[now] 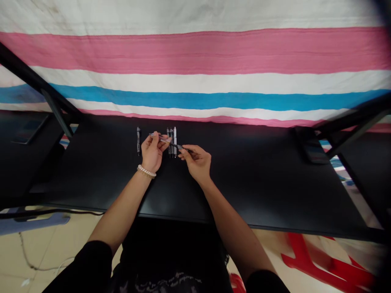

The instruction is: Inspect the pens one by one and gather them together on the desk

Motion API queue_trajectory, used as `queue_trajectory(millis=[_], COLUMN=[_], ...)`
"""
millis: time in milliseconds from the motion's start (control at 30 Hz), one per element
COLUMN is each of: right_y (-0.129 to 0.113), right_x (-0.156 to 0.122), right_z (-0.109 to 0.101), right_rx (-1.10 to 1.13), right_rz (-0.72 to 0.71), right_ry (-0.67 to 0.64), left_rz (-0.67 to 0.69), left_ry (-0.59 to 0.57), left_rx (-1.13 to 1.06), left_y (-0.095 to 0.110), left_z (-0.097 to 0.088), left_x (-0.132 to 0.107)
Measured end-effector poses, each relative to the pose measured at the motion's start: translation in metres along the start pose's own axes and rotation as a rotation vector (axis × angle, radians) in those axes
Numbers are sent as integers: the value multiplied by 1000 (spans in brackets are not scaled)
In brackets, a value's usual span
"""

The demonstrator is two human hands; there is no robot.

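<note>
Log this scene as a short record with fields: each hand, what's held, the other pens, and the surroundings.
Left hand: grips one end of a slim pen
Right hand: grips its other end
Held pen's condition: whole or in parts, cannot tell
Lone dark pen: on the black table, left of the left hand
Grouped pens: dark ones beside a white pen
Backdrop: striped cloth

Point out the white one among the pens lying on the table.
The rightmost pen lying on the table; the other pens lying there look dark.
</note>
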State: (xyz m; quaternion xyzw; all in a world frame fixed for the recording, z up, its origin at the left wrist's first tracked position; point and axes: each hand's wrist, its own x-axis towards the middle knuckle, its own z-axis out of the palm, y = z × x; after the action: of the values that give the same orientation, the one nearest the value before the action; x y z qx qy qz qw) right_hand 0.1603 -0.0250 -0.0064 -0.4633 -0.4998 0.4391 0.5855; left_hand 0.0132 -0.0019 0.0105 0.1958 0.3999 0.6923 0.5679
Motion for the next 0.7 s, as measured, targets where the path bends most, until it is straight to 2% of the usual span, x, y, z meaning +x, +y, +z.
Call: queue_trajectory(millis=[233,433,700], right_y=[-3,-1,6], right_x=[1,1,-4], right_z=[-2,-2,-3], right_rx=[42,-15,-127], right_rz=[-29,-4,-89], right_ry=[20,2,-21], left_rz=[53,20,38], left_ry=[108,56,-84], left_rx=[-35,7,127], left_y=[6,5,-2], left_z=[-10,-8,-1], left_x=[10,8,-4])
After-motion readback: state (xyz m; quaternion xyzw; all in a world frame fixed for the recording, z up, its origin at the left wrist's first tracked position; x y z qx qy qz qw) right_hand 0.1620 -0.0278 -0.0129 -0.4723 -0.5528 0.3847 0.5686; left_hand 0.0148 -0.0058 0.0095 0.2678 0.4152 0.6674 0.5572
